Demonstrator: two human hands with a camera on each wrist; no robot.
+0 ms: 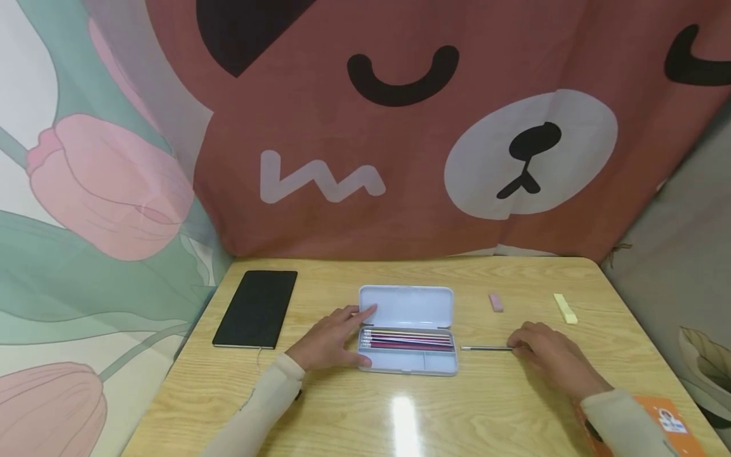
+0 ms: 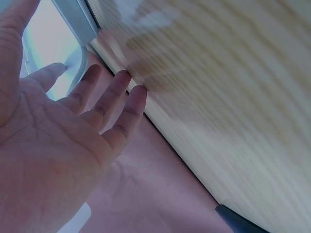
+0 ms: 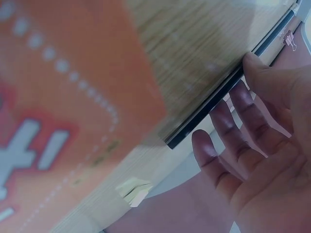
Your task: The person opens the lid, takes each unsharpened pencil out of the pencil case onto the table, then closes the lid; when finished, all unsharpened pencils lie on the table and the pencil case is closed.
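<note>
A white pencil case (image 1: 408, 362) lies with its lid (image 1: 407, 306) raised, several striped and dark red pencils (image 1: 407, 340) lined up inside. My left hand (image 1: 334, 336) is at its left side, index finger over the lid's edge and thumb at the front left corner. In the left wrist view the fingers (image 2: 116, 109) of that hand are spread and loosely extended. To the right of the case, a black pencil (image 1: 487, 348) lies along the table, its eraser end toward the case. My right hand (image 1: 551, 358) pinches its far end between thumb and fingers, seen in the right wrist view.
A black notebook (image 1: 256, 309) lies at the table's left. Toward the back right are a small pink block (image 1: 495, 303) and a pale yellow strip (image 1: 565, 308). An orange booklet or packet (image 1: 674, 422) lies partly under my right forearm. Printed cloth hangs behind the table.
</note>
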